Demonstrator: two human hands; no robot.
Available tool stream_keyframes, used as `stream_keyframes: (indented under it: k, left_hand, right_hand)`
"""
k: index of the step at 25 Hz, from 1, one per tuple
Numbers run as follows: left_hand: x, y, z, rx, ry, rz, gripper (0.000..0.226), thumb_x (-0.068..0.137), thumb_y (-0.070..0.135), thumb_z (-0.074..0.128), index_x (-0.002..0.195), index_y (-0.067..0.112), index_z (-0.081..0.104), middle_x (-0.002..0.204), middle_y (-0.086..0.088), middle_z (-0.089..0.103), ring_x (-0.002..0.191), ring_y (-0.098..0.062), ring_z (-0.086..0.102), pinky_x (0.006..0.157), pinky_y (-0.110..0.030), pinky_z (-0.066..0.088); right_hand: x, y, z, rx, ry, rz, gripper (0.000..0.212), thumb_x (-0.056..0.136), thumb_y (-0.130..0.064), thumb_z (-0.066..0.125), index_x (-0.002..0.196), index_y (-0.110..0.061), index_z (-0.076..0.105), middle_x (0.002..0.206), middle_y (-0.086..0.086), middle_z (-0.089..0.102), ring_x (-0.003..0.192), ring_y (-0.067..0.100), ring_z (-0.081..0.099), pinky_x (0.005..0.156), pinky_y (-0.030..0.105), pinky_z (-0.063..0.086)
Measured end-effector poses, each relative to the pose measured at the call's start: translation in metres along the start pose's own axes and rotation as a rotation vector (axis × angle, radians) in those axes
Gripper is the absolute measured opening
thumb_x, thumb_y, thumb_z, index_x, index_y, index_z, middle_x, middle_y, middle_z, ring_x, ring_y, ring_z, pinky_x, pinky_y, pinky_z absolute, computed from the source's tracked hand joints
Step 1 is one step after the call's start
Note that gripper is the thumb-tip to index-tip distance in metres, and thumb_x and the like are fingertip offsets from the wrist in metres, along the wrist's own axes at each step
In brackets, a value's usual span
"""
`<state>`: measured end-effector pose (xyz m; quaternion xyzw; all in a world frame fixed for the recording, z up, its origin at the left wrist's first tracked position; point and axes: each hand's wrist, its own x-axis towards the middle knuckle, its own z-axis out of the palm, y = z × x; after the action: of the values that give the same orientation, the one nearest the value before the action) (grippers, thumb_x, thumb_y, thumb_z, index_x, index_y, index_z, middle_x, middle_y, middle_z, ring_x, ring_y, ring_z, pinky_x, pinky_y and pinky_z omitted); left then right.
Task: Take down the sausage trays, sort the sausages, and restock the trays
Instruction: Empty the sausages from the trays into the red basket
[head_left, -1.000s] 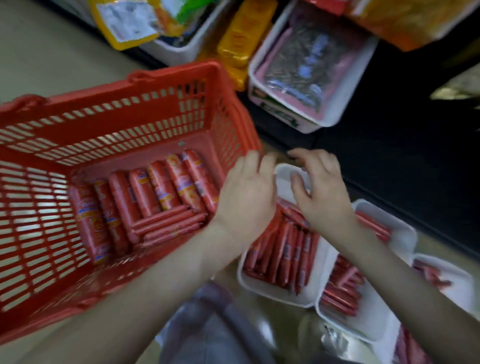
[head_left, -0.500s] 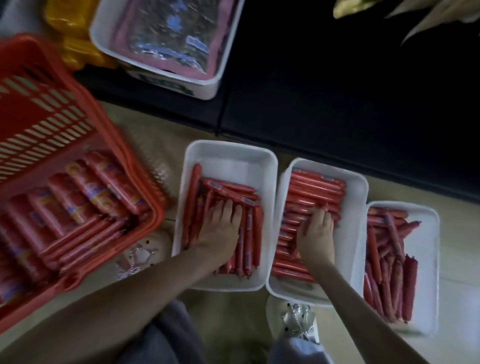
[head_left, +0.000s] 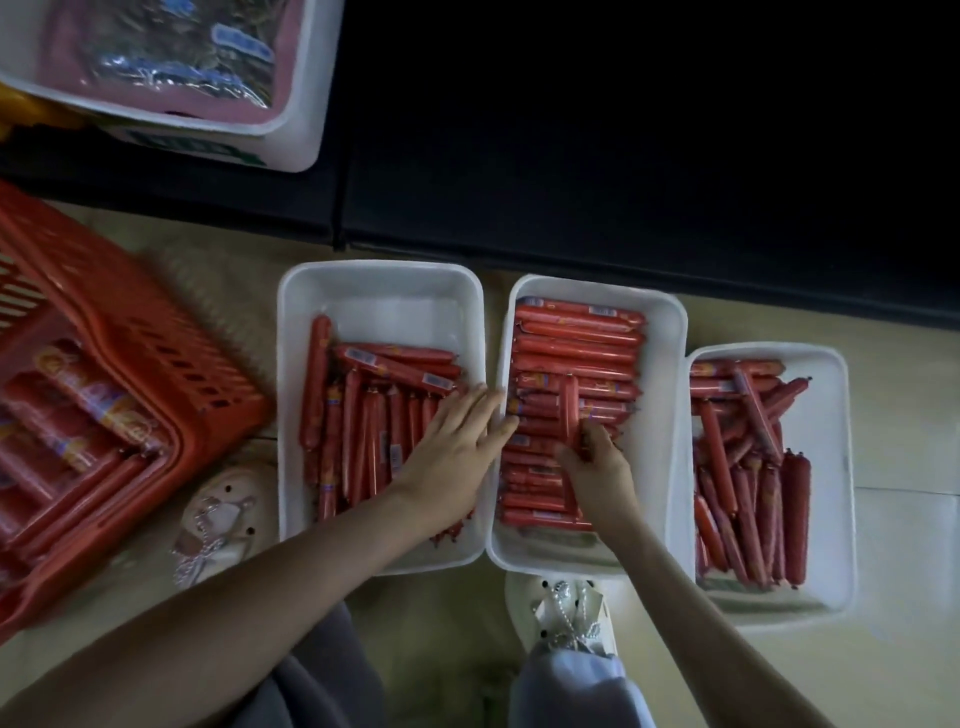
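Three white trays of red sausages stand side by side on the floor: the left tray, the middle tray and the right tray. My left hand lies flat with straight fingers across the left tray's right edge, its fingertips reaching the middle tray. My right hand is in the middle tray and pinches one upright sausage that stands crosswise over the stacked ones.
A red shopping basket with larger sausages sits at the left. A white bin of packets stands at the top left on a dark shelf base. My two white shoes are in front of the trays.
The view has shifted from the basket to the trays. My left hand moved right from the left tray's sausages to its right edge. My right hand has taken hold of a single sausage.
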<state>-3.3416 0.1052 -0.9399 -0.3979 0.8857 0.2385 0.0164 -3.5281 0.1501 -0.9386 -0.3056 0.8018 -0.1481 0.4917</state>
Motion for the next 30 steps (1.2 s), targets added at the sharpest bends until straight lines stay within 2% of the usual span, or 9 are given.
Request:
stream_keyframes:
  k: [3,5,8,14,17,20,25,28,30]
  left_hand:
    - [0.005,0.005,-0.004,-0.201,0.128,-0.075,0.047,0.086,0.006,0.061,0.132,0.01,0.053,0.129,-0.012,0.053,0.124,-0.023,0.035,0.107,-0.042,0.037]
    - [0.01,0.013,-0.012,-0.304,0.141,-0.09,0.043,0.094,0.022,0.047,0.136,0.011,0.049,0.127,-0.009,0.055,0.12,-0.02,0.041,0.102,-0.036,0.04]
    - [0.019,0.026,-0.031,-0.776,-0.01,-0.353,0.038,0.098,0.028,0.047,0.133,0.014,0.049,0.122,-0.003,0.059,0.112,-0.013,0.054,0.09,-0.014,0.041]
    - [0.029,0.017,-0.048,-1.348,-0.045,-0.679,0.018,0.098,0.029,0.048,0.111,0.019,0.056,0.095,0.012,0.063,0.087,-0.001,0.062,0.076,-0.015,0.045]
    - [0.026,0.01,-0.052,-1.559,0.0,-0.808,0.024,0.099,0.03,0.045,0.112,0.012,0.054,0.099,-0.003,0.071,0.082,-0.013,0.07,0.07,-0.022,0.054]
    - [0.022,0.004,-0.05,-1.651,0.029,-0.901,0.02,0.099,0.027,0.046,0.109,0.011,0.052,0.101,-0.01,0.071,0.085,-0.022,0.07,0.08,-0.037,0.057]
    - [0.016,-0.003,-0.052,-1.648,-0.039,-0.95,0.014,0.098,0.017,0.049,0.109,0.012,0.057,0.097,-0.005,0.068,0.09,-0.019,0.067,0.079,-0.032,0.055]
    - [0.013,-0.006,-0.056,-1.602,-0.037,-0.964,0.014,0.097,0.014,0.051,0.106,0.009,0.06,0.097,-0.006,0.068,0.094,-0.021,0.065,0.086,-0.037,0.054]
    - [0.013,-0.008,-0.065,-1.579,-0.026,-0.946,0.011,0.096,0.013,0.052,0.099,0.012,0.063,0.097,-0.006,0.068,0.097,-0.023,0.065,0.091,-0.041,0.052]
  right_hand:
    - [-0.017,-0.015,-0.009,0.292,-0.089,-0.001,0.008,0.095,-0.016,0.055,0.09,-0.013,0.059,0.074,-0.001,0.067,0.068,0.018,0.064,0.065,0.034,0.054]
    - [-0.027,-0.029,-0.011,0.407,-0.185,-0.031,0.011,0.096,-0.015,0.052,0.094,-0.011,0.062,0.074,0.0,0.068,0.069,0.019,0.065,0.064,0.029,0.054]
    - [-0.033,-0.047,-0.007,0.388,-0.228,-0.11,0.008,0.096,-0.016,0.054,0.103,-0.013,0.055,0.077,0.0,0.068,0.069,0.015,0.066,0.062,0.026,0.053]
    - [0.0,-0.066,-0.009,-0.03,-0.184,-0.437,0.015,0.096,-0.026,0.052,0.083,-0.033,0.049,0.08,-0.01,0.054,0.078,0.009,0.051,0.074,0.024,0.04]
    - [0.032,-0.05,-0.01,-0.43,-0.076,-0.435,0.019,0.096,-0.029,0.05,0.113,-0.025,0.057,0.112,-0.005,0.055,0.108,0.019,0.043,0.095,0.037,0.035]
    - [0.047,-0.026,-0.007,-0.851,0.049,-0.318,0.049,0.093,-0.017,0.052,0.139,-0.015,0.036,0.138,0.007,0.039,0.123,0.027,0.035,0.106,0.043,0.028]
    - [0.059,-0.023,-0.004,-1.094,0.071,-0.358,0.042,0.089,-0.024,0.061,0.127,-0.017,0.044,0.128,0.009,0.042,0.119,0.027,0.038,0.104,0.041,0.029]
    - [0.048,-0.02,-0.009,-0.99,0.026,-0.374,0.036,0.089,-0.026,0.062,0.121,-0.015,0.051,0.121,0.005,0.058,0.116,0.026,0.048,0.103,0.039,0.032]
    - [0.027,-0.033,-0.016,-0.648,0.049,-0.302,0.026,0.091,-0.024,0.06,0.114,-0.012,0.055,0.108,0.006,0.064,0.103,0.027,0.058,0.09,0.038,0.044]
